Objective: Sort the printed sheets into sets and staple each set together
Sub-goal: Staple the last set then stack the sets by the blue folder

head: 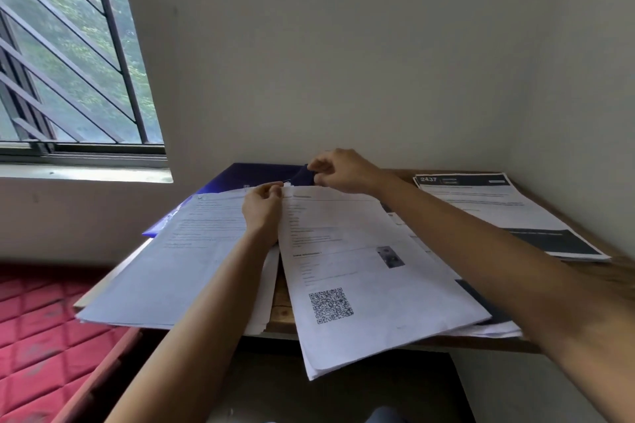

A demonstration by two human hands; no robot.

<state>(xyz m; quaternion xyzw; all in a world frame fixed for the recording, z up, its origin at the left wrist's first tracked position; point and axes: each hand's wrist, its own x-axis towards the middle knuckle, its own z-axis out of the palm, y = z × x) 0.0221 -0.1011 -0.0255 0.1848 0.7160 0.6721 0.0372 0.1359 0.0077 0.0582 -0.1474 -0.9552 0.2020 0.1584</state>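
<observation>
Against the left hand (263, 213), QR-coded sheets (360, 285)

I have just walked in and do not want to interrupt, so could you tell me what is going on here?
A person works with printed sheets at a brown wooden table. Their left hand pinches the top corner of a white paper set with a QR code, while the right hand grips a small dark object, probably a stapler, by that corner. Another white paper stack lies to the left, and a blue folder behind.
</observation>
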